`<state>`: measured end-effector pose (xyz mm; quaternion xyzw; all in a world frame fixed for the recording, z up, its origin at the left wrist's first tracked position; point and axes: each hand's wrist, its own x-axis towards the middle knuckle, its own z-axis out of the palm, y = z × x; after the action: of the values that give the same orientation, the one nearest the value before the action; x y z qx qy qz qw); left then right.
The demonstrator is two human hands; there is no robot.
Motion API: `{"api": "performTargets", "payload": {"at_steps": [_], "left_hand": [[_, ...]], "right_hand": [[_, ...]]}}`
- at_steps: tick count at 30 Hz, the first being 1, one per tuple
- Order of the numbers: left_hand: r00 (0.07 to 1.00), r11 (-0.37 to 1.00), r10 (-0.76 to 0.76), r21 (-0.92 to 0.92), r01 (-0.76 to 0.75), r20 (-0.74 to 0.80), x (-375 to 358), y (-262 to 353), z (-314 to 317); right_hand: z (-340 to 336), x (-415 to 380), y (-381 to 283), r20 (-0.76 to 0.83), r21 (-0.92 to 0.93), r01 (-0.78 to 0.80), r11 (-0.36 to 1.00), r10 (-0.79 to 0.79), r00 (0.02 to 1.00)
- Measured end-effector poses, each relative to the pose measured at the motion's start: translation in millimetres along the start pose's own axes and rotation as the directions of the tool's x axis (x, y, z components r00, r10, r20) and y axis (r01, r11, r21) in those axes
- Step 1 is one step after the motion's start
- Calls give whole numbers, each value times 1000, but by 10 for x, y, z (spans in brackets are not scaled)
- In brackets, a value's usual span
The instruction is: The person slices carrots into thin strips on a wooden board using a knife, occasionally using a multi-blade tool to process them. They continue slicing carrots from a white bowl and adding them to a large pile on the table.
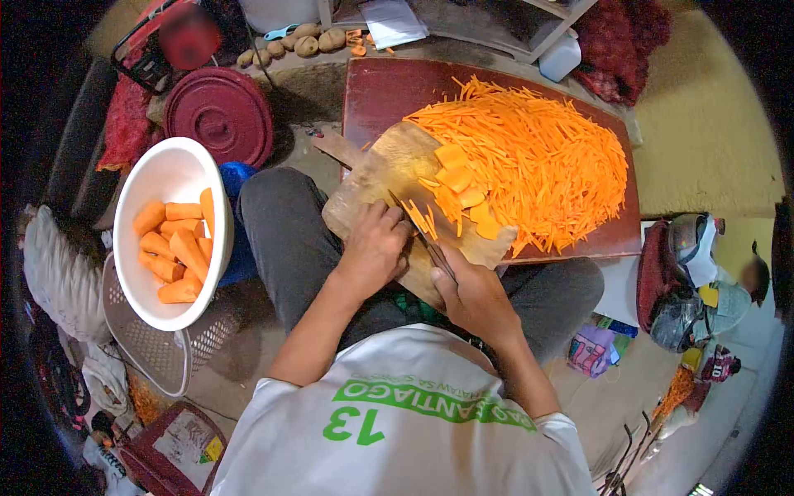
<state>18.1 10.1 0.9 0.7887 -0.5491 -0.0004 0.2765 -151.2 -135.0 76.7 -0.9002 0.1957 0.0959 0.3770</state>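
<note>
A knife point(432, 250) is in my right hand point(475, 302), its fingers closed round the handle at the near edge of a wooden cutting board point(389, 169). My left hand point(376, 248) lies on the board just left of the blade, fingers curled and pressed down; what is under them is hidden. Thin carrot sticks point(423, 221) lie beside the blade. Several flat carrot slices point(455, 176) rest on the board's right part. Beyond them a large heap of carrot strips point(538, 165) covers much of a dark red table top point(385, 91).
At the left, a white basin point(126, 223) holds several peeled carrot pieces point(188, 252), above a grey perforated basket point(145, 339). A dark red lid point(219, 117) is behind the basin. Potatoes point(306, 45) line the back. Bags point(678, 281) stand at the right.
</note>
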Motion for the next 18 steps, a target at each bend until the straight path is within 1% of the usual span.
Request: {"api": "performTargets", "payload": {"at_steps": [1,3,7,9,10,13,16,18], "left_hand": [[999,1000,18,11,-18,-36,16,-9,-2],[994,999,42,34,-39,-98,-4,-5,-17],[999,1000,5,2,-4,-53,-21,14,-22],[1000,1000,-3,-25,3,-16,12,-5,-7],[999,1000,5,-24,-6,-36,15,-11,9],[997,1000,25,-13,-26,-78,2,-24,13],[995,1000,21,-15,-23,-96,13,-6,-28],[996,999,2,-32,-4,-86,2,10,-34]], "right_hand": [[-5,48,-17,-6,4,16,1000,-16,1000],[-63,-74,-70,-26,70,5,998,-3,1000],[-91,-220,-85,-2,112,-43,993,44,999],[36,-123,5,-23,83,-17,996,19,1000],[69,-65,33,-35,68,-2,998,5,999],[4,66,-25,26,28,-44,999,43,999],[-44,-96,-70,-75,146,60,987,-49,996],[-9,-172,-25,-71,134,56,989,-47,996]]}}
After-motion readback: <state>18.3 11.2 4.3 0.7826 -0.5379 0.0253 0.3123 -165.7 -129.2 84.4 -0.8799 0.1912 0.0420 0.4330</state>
